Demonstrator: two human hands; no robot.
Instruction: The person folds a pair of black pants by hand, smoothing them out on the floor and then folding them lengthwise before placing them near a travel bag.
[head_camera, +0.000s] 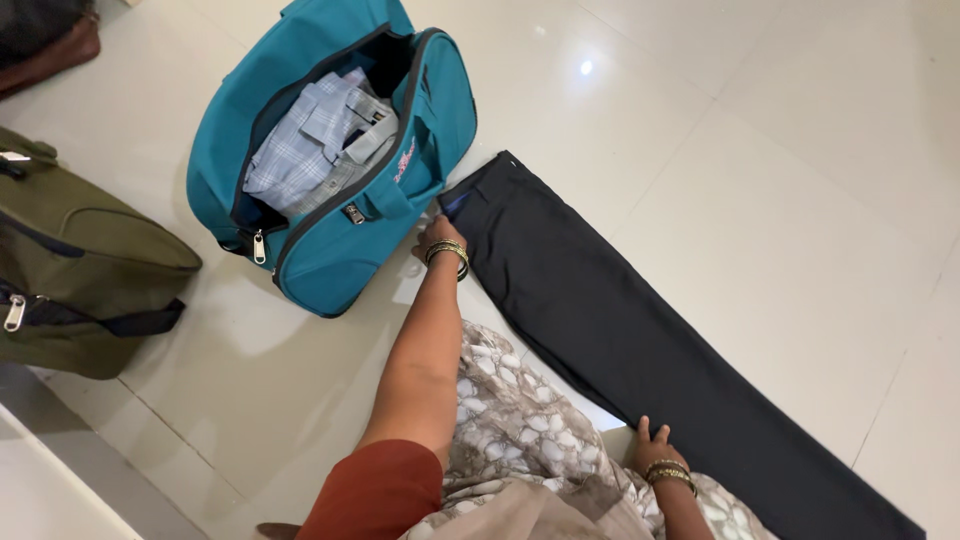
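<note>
I see the floor (780, 150), pale glossy tile, carrying everything here. The largest thing on it is one pair of dark trousers (610, 330), folded lengthwise and laid flat. Their long axis runs on a diagonal, from the waist end just beside the teal bag to the leg end at the floor's near right edge.

One teal bag (340, 250) stands unzipped near the floor's far left, with one folded checked shirt (320, 140) showing in its mouth. One olive bag (80, 270) sits zipped at the left edge, well apart from the trousers. A brown bag (50, 45) peeks in at the far left corner.

My left hand (437, 238) is stretched out to the waist end, between the trousers and the teal bag. Its grip is hidden behind the wrist, so I cannot tell whether it is closed on the cloth. My right hand (652, 445) rests at the trousers' near edge toward the leg end, fingers spread and lying flat, clamped on nothing.

So each hand has one end: left nearer the waist, right nearer the legs. Each wrist wears bangles.
</note>
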